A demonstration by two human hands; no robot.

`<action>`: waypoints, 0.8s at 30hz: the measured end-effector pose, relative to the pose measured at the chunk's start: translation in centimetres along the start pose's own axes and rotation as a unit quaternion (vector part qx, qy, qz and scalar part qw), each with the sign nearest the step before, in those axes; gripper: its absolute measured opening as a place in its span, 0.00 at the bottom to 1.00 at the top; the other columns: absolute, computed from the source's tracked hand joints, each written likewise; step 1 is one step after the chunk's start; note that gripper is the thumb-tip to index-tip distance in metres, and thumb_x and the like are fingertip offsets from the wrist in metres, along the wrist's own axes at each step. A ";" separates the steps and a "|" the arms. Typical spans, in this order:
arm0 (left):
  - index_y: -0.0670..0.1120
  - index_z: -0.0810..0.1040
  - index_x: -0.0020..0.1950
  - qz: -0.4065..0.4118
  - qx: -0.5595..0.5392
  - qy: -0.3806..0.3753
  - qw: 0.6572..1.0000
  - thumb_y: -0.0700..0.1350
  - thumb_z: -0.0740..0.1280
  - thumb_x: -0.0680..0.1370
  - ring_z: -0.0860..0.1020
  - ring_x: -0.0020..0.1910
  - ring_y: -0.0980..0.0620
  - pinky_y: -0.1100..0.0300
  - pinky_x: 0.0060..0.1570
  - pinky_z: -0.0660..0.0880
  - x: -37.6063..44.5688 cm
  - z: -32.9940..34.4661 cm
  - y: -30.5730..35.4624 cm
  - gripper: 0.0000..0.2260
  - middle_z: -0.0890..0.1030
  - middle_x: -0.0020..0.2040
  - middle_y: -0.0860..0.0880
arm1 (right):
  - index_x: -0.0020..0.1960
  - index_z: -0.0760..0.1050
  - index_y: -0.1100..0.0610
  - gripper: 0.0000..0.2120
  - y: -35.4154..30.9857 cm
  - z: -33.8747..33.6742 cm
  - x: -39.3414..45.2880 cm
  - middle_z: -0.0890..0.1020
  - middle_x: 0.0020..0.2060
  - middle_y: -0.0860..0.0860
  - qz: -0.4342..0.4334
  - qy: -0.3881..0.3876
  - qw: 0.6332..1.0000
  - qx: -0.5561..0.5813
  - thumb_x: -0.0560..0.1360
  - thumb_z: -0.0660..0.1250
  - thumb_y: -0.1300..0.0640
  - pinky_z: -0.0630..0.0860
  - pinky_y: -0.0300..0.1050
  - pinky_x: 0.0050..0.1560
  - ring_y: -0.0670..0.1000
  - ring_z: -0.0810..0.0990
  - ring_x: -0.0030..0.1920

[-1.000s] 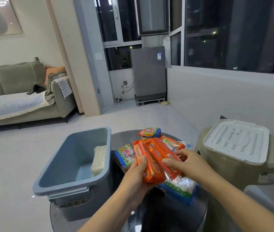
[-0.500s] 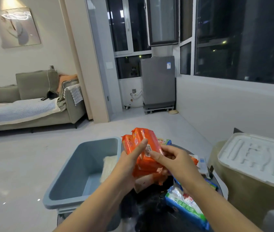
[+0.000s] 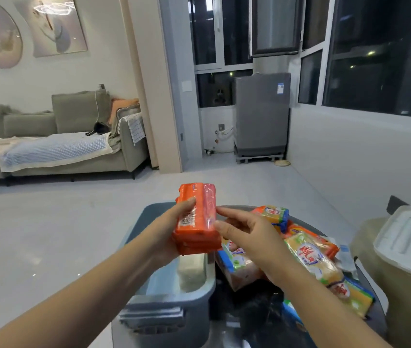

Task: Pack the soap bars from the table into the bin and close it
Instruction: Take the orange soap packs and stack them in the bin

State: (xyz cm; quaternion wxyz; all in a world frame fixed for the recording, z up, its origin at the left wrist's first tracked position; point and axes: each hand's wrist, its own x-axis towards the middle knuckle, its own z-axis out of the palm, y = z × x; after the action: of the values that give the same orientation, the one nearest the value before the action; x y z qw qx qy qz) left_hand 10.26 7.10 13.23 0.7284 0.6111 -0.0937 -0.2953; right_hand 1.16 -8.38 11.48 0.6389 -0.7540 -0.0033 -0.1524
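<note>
My left hand (image 3: 172, 231) grips a stack of orange-wrapped soap bars (image 3: 197, 219), held upright above the open grey-blue bin (image 3: 172, 300). My right hand (image 3: 247, 234) hovers just right of the stack with its fingers apart, fingertips at or near the wrapper. A pale soap bar (image 3: 190, 272) lies inside the bin. Several more soap packs (image 3: 312, 259), yellow, orange and blue-green, are heaped on the dark round table (image 3: 254, 320) to the right of the bin. The white bin lid (image 3: 410, 244) rests on a beige stool at the far right.
The beige stool (image 3: 405, 305) stands close to the table's right side. A grey sofa (image 3: 56, 139) lines the left wall, and a grey appliance (image 3: 261, 116) stands by the windows. Open floor stretches ahead.
The orange stack has been lifted off the pile and carried left over the bin. My right hand has loosened from it while the left keeps hold. The camera has tilted up.
</note>
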 end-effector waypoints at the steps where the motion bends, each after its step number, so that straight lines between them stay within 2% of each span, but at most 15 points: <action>1: 0.43 0.78 0.57 -0.009 0.004 0.002 1.000 0.54 0.66 0.74 0.86 0.38 0.47 0.55 0.35 0.82 0.1 -0.9 0.2 0.18 0.87 0.43 0.43 | 0.63 0.75 0.48 0.20 0.3 0.5 0.4 0.81 0.49 0.48 0.005 0.005 1.000 -0.025 0.71 0.70 0.49 0.75 0.31 0.39 0.40 0.80 0.44; 5: 0.45 0.79 0.50 -0.059 0.056 0.032 0.996 0.55 0.65 0.75 0.84 0.31 0.50 0.60 0.30 0.80 0.1 -4.1 0.1 0.14 0.86 0.36 0.45 | 0.66 0.71 0.47 0.23 1.9 2.2 1.8 0.75 0.59 0.48 0.030 0.007 0.990 -0.139 0.73 0.65 0.43 0.69 0.33 0.51 0.42 0.75 0.54; 9: 0.44 0.79 0.47 -0.140 0.100 0.025 0.985 0.55 0.64 0.75 0.84 0.29 0.50 0.62 0.29 0.79 -0.1 -5.9 -1.2 0.15 0.85 0.34 0.45 | 0.70 0.65 0.48 0.25 3.5 3.2 2.5 0.67 0.67 0.49 0.064 -0.013 0.973 -0.222 0.75 0.60 0.42 0.62 0.43 0.65 0.48 0.64 0.69; 11: 0.44 0.79 0.49 -0.180 0.114 0.011 0.977 0.55 0.64 0.75 0.84 0.32 0.50 0.61 0.33 0.79 -0.3 -6.4 -1.9 0.14 0.86 0.37 0.45 | 0.71 0.63 0.48 0.25 3.7 3.4 2.6 0.66 0.69 0.50 0.071 -0.031 0.970 -0.231 0.76 0.58 0.43 0.60 0.43 0.65 0.48 0.62 0.70; 13: 0.43 0.80 0.50 -0.209 0.119 -0.001 0.970 0.53 0.65 0.75 0.85 0.37 0.49 0.58 0.40 0.80 -0.3 -6.9 -2.3 0.14 0.86 0.41 0.44 | 0.72 0.59 0.46 0.25 3.8 3.7 2.5 0.65 0.70 0.48 0.074 -0.060 0.969 -0.226 0.77 0.57 0.43 0.60 0.39 0.59 0.43 0.63 0.66; 15: 0.42 0.80 0.51 -0.230 0.123 -0.006 0.966 0.52 0.66 0.75 0.85 0.39 0.48 0.56 0.46 0.79 -0.4 -7.3 -2.2 0.15 0.86 0.43 0.43 | 0.73 0.54 0.46 0.27 3.7 4.0 2.3 0.63 0.72 0.47 0.080 -0.088 0.967 -0.225 0.77 0.56 0.42 0.58 0.38 0.56 0.40 0.62 0.62; 16: 0.41 0.80 0.52 -0.238 0.126 -0.007 0.963 0.52 0.66 0.74 0.85 0.40 0.47 0.54 0.47 0.79 -0.4 -7.5 -2.1 0.15 0.86 0.44 0.43 | 0.74 0.50 0.46 0.29 3.7 4.3 2.2 0.61 0.73 0.46 0.086 -0.097 0.966 -0.225 0.77 0.56 0.42 0.59 0.37 0.56 0.40 0.61 0.63; 20: 0.42 0.79 0.55 -0.262 0.150 -0.036 0.953 0.55 0.69 0.68 0.85 0.44 0.47 0.53 0.50 0.79 -0.2 -7.9 -2.1 0.22 0.86 0.47 0.43 | 0.75 0.40 0.46 0.34 3.8 5.0 2.3 0.57 0.75 0.48 0.093 -0.103 0.963 -0.230 0.77 0.56 0.43 0.60 0.40 0.61 0.50 0.60 0.72; 22: 0.44 0.80 0.53 -0.272 0.163 -0.050 0.947 0.56 0.69 0.68 0.83 0.47 0.47 0.53 0.54 0.77 0.1 -8.0 -2.0 0.21 0.85 0.49 0.43 | 0.75 0.37 0.45 0.35 3.8 5.1 2.3 0.55 0.75 0.48 0.100 -0.101 0.963 -0.230 0.77 0.56 0.43 0.61 0.44 0.66 0.51 0.58 0.73; 24: 0.45 0.81 0.48 -0.285 0.174 -0.054 0.941 0.57 0.68 0.69 0.82 0.46 0.48 0.53 0.57 0.74 0.3 -7.9 -1.9 0.17 0.85 0.47 0.45 | 0.75 0.36 0.45 0.36 3.9 5.1 2.2 0.54 0.75 0.48 0.105 -0.097 0.963 -0.229 0.77 0.57 0.43 0.61 0.47 0.68 0.52 0.57 0.73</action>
State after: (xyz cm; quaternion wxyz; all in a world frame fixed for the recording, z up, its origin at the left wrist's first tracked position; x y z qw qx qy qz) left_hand 13.86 13.36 9.49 0.4901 0.7125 -0.0048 -0.5021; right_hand 5.21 -4.60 7.55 0.4582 -0.8875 0.0484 -0.0074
